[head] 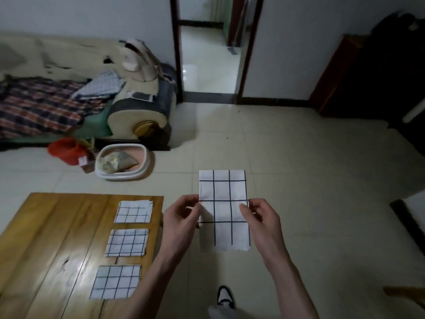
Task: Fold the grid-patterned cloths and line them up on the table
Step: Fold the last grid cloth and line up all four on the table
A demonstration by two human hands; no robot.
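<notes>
I hold a white cloth with a dark grid upright in the air, to the right of the wooden table. It is folded into a tall rectangle. My left hand pinches its left edge at mid-height, and my right hand pinches its right edge. Three folded grid cloths lie in a line along the table's right side: a far one, a middle one and a near one.
A sofa with plaid fabric and more cloths stands at the back left. A white basin and a red bag sit on the tiled floor beyond the table. A doorway opens straight ahead; dark furniture lines the right wall.
</notes>
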